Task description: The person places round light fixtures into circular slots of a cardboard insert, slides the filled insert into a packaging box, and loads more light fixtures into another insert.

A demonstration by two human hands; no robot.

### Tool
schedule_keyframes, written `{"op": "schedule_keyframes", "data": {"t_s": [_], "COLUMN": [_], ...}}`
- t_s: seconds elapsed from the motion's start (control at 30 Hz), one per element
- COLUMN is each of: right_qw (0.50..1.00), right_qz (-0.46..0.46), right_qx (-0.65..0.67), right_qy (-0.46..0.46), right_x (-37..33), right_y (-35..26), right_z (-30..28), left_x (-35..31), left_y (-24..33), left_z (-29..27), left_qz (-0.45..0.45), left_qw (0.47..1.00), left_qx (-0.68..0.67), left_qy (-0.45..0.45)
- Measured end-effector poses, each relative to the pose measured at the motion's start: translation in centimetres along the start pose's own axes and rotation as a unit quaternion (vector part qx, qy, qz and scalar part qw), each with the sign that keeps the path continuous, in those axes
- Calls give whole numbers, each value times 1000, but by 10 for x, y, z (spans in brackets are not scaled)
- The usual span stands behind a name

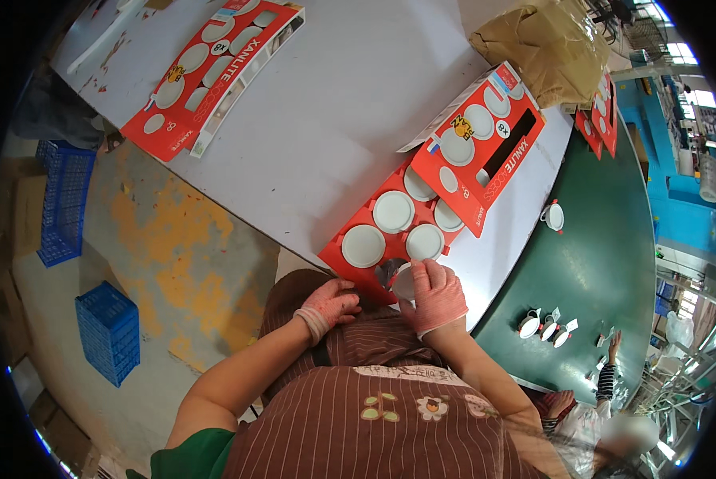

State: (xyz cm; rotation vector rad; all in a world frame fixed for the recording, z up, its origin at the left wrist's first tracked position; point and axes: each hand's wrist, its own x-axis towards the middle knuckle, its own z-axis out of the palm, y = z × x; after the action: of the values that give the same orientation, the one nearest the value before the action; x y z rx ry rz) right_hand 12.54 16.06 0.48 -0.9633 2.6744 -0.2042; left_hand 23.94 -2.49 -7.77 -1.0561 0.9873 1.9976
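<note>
A red cardboard tray [343, 246] lies before me at the near edge of the table. Several round white downlights [394, 211] sit in its holes. My right hand [438, 297], in a pinkish glove, has its fingers closed on another white downlight [404, 283] at the tray's near right corner. Part of that downlight is hidden by the fingers. Also gloved, my left hand [333, 305] rests by the tray's near left corner, fingers loosely bent and apart, with nothing visible in it. A red printed sleeve box [470, 191] with a cut-out window covers the tray's far end.
Another red box [162, 136] filled with downlights lies at the table's far left. Crumpled brown paper [541, 48] is at the back right. A green work surface [585, 271] on the right carries several loose downlights [529, 324], with another person's hand [614, 345] nearby. Blue crates [108, 331] stand on the floor.
</note>
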Motion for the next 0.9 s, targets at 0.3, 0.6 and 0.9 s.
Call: {"op": "schedule_keyframes", "data": {"t_s": [0.3,0.6,0.9], "right_qw": [997,999,994], "right_qz": [-15,17,69], "right_qx": [-62,-42,75], "right_qy": [47,-18,-32], "right_x": [9,14,11], "right_y": [-12,-16,-5], "right_z": [19,24,27], "left_x": [9,9,11], "left_y": [-6,-6,-2], "left_z": [-6,-4,0], "left_qz": [-29,-27,-21], "left_qw": [993,993,996], "left_qx": [-110,-116,-70], "left_qy": [-13,-24,-44]}}
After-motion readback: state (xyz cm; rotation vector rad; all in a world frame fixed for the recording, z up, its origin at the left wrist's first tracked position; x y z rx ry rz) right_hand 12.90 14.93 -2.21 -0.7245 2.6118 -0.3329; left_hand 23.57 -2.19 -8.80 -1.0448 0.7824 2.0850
